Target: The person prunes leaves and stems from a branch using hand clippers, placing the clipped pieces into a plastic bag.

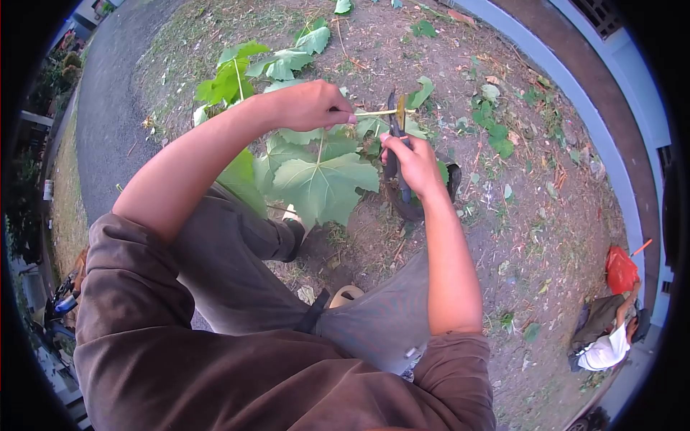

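Note:
My left hand (313, 105) is closed around a leafy vine cutting, and its pale green stem (375, 113) sticks out to the right. Large lobed leaves (320, 183) hang below that hand, and more leaves (233, 77) spread above my forearm. In my right hand (413, 159) are pruning shears (400, 106) with dark handles. Their blades point away from me and stand at the stem's right end. Whether the blades are parted or closed on the stem is hard to make out. A dark rounded object (453, 179), partly hidden, lies by my right wrist.
Bare soil with sparse grass and scattered leaves (492, 129) surrounds me. A paved path (111, 115) runs along the left. At the right, a pale blue curb (611, 136) curves past a person (606, 348) in a white top beside a red bag (621, 269).

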The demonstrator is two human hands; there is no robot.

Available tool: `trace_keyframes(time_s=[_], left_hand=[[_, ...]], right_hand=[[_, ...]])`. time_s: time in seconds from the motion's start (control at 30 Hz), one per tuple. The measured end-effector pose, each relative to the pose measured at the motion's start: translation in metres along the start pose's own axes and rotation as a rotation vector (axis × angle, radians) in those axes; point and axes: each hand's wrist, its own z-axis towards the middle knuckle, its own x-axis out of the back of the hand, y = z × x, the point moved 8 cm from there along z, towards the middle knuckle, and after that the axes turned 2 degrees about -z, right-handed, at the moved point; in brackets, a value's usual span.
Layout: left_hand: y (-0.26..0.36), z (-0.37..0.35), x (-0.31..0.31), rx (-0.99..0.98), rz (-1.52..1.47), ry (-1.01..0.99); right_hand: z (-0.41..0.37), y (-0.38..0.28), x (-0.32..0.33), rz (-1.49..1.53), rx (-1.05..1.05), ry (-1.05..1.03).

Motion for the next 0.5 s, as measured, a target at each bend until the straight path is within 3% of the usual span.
trace_keyframes(time_s=[0.1, 0.13, 0.23, 0.3, 0.43, 0.5], left_hand=[[0.008, -0.003, 0.011, 0.069, -0.042, 0.022], [-0.001, -0.001, 0.016, 0.095, -0.033, 0.056], [-0.031, 0.0, 0.028, 0.155, -0.004, 0.101], [-0.051, -0.008, 0.05, 0.183, 0.123, 0.294], [-0.142, -0.032, 0.077, 0.471, 0.287, 0.327], [-0.193, -0.043, 0.066, 0.496, 0.292, 0.261]], right_hand=[[0.0, -0.001, 0.003, 0.105, -0.061, 0.015], [-0.004, -0.01, 0.004, 0.294, -0.066, 0.017], [-0.002, -0.017, 0.02, 0.297, 0.01, 0.061], [0.004, -0.003, 0.026, 0.454, 0.039, 0.034], [0.004, 0.01, 0.033, 0.523, -0.04, 0.07], [0.004, 0.005, 0.035, 0.632, -0.024, 0.08]])
